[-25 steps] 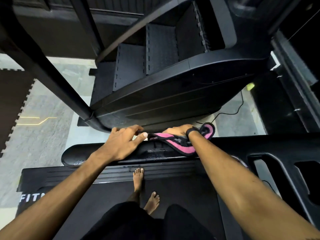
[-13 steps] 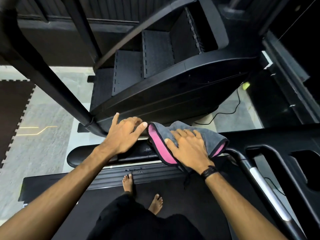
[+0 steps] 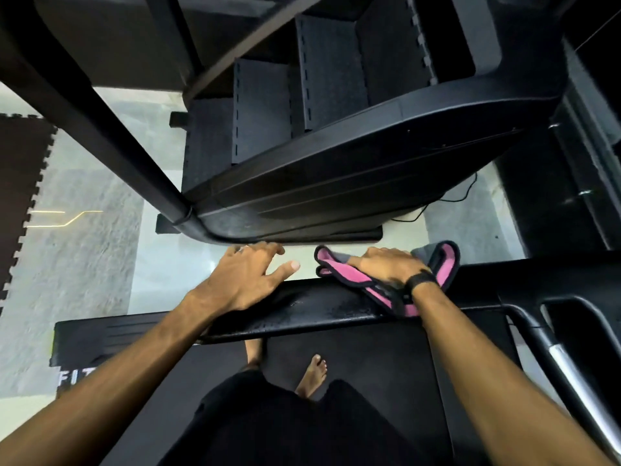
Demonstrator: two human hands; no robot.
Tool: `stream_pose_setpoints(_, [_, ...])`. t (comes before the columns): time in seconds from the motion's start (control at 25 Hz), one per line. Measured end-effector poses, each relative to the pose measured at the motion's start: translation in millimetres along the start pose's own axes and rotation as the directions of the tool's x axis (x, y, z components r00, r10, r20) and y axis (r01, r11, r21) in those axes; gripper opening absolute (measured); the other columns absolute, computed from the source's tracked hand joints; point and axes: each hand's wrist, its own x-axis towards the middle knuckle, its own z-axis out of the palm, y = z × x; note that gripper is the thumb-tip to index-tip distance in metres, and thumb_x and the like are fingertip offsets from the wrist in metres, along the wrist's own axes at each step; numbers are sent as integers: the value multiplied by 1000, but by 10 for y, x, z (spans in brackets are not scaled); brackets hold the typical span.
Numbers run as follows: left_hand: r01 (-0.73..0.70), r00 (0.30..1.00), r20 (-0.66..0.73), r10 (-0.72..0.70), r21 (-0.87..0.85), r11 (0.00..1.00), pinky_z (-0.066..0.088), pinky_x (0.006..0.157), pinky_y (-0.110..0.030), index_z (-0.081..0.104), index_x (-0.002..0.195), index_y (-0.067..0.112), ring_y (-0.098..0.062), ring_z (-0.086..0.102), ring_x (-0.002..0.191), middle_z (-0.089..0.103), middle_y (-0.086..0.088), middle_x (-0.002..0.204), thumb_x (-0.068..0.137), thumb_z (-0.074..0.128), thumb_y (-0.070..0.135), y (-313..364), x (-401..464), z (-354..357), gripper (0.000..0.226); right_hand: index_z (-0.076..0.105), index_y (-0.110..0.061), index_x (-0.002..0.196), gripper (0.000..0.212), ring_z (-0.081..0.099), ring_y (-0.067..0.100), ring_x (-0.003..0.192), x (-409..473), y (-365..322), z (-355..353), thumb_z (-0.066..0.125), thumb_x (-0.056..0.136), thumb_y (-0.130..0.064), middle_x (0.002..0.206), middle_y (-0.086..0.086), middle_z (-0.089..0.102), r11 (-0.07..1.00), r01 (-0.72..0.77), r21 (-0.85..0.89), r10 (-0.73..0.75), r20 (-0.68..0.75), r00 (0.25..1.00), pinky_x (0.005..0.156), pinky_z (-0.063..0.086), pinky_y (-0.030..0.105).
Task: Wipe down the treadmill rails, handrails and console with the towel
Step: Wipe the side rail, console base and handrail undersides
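A grey towel with a pink side [image 3: 339, 268] lies bunched over the far edge of the treadmill's black front crossbar [image 3: 319, 311]. My right hand [image 3: 386, 267] lies on the towel, its fingers bent over the bar's far edge and gripping the cloth. The towel's folds rise on both sides of that hand. My left hand [image 3: 248, 277] rests on the same bar further left, fingers spread and reaching past the far edge, holding nothing. At the right, a curved handrail with a silver grip plate [image 3: 564, 361] runs toward me.
I stand barefoot on the treadmill belt [image 3: 369, 371]. Just beyond the bar stands a black stair-climber machine [image 3: 336, 183] with a slanted post [image 3: 100, 129] on its left. A black cable [image 3: 463, 196] lies on the pale floor. A dark puzzle mat [image 3: 20, 183] is far left.
My right hand moved the towel from the top of the bar forward over its far edge, and its fingers went from flat to bent. My left hand stayed on the bar.
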Motion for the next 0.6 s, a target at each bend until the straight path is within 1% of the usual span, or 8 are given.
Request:
stream_pose_setpoints(0.08, [-29, 998, 48, 27, 38, 999, 24, 116, -40, 46, 143, 22, -18, 47, 134, 52, 0, 146, 87, 15, 80, -63, -102, 26, 87, 67, -19, 95, 55, 63, 31, 108, -277, 7, 205, 29, 97, -59, 110, 11, 70, 999, 44, -21, -48, -277, 960, 91, 41, 41])
stream_pose_setpoints(0.12, [-45, 997, 69, 42, 47, 998, 20, 118, -40, 44, 145, 22, -17, 44, 136, 49, 0, 147, 88, 15, 78, -94, -148, 41, 85, 69, -20, 95, 53, 64, 30, 110, -416, -16, 348, 29, 97, -54, 112, 11, 71, 997, 57, -60, -77, -412, 908, 97, 41, 43])
stream_pose_setpoints(0.2, [-59, 994, 97, 55, 37, 998, 14, 122, -42, 42, 146, 24, -16, 42, 138, 48, 1, 148, 87, 11, 78, -148, -217, 42, 86, 71, -19, 118, 58, 59, 27, 124, -635, -69, 633, 29, 95, -52, 128, 8, 67, 987, 48, -154, -124, -531, 838, 110, 36, 50])
stream_pose_setpoints(0.28, [-57, 994, 90, 56, 3, 998, 13, 123, -43, 40, 147, 25, -15, 41, 138, 47, 1, 149, 87, 7, 79, -233, -221, 10, 87, 69, -19, 124, 58, 59, 26, 124, -686, -91, 685, 32, 93, -52, 130, 6, 67, 981, 49, -190, -157, -608, 778, 110, 35, 52])
stream_pose_setpoints(0.36, [-56, 994, 91, 56, -8, 998, 12, 123, -44, 38, 148, 24, -15, 42, 138, 46, 0, 150, 86, 2, 81, -348, -189, -16, 91, 71, -24, 107, 49, 62, 26, 111, -567, -147, 446, 33, 92, -52, 116, 3, 71, 988, 45, -146, -112, -492, 863, 102, 37, 47])
stream_pose_setpoints(0.44, [-63, 991, 115, 61, 15, 998, 12, 123, -45, 37, 149, 23, -16, 42, 139, 45, -1, 151, 83, -1, 81, -436, -169, -23, 95, 69, -24, 102, 51, 60, 28, 105, -285, -268, 154, 32, 94, -59, 114, 4, 70, 998, 26, -55, -36, -196, 980, 97, 37, 43])
stream_pose_setpoints(0.52, [-74, 988, 136, 69, 36, 997, 11, 123, -45, 37, 149, 23, -16, 42, 139, 45, -2, 151, 85, 1, 80, -485, -178, -17, 93, 64, -23, 120, 61, 57, 31, 118, -5, -401, -9, 32, 94, -67, 133, 9, 62, 998, -54, -29, 57, 93, 994, 98, 38, 42])
stream_pose_setpoints(0.6, [-76, 989, 132, 71, 37, 996, 11, 123, -45, 37, 148, 23, -17, 42, 139, 45, -2, 152, 87, 4, 78, -512, -217, -7, 89, 57, -19, 129, 65, 53, 32, 124, 81, -480, -1, 32, 95, -67, 141, 10, 57, 995, -96, -40, 101, 143, 985, 98, 37, 42])
